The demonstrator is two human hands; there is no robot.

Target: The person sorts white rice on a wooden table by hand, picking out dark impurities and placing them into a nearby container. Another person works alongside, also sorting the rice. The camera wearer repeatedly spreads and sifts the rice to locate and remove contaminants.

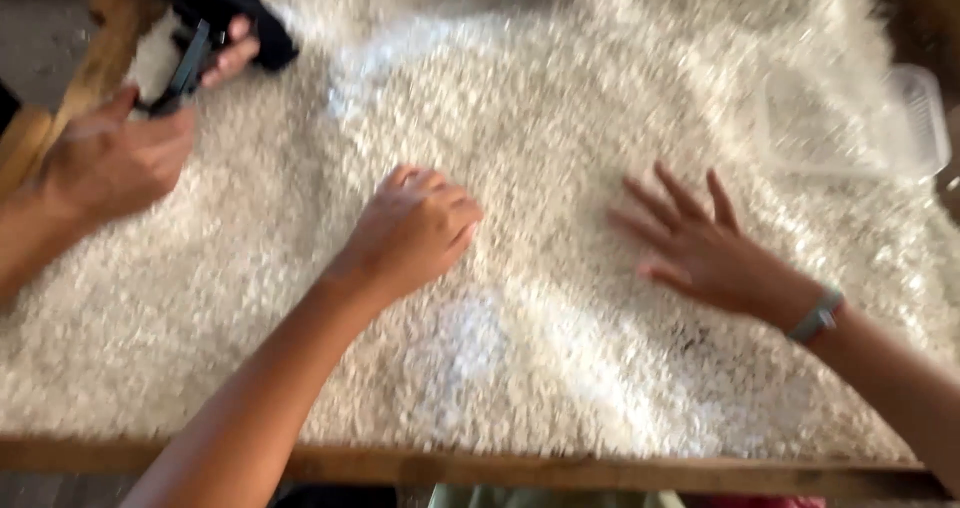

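White grain (540,118) covers the wooden-edged desk (600,470) under both outstretched arms. The left hand (412,230) rests on it knuckles up, fingers curled loosely shut, holding nothing I can see. The right hand (700,248) lies flat, fingers spread open, with a clear plastic container (850,123) beyond it.

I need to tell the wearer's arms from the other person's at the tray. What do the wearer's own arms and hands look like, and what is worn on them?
Both forearms are bare, with no sleeves or gloves showing. The right hand has a grey band around its wrist. The left hand wears nothing visible: no ring, band or watch.
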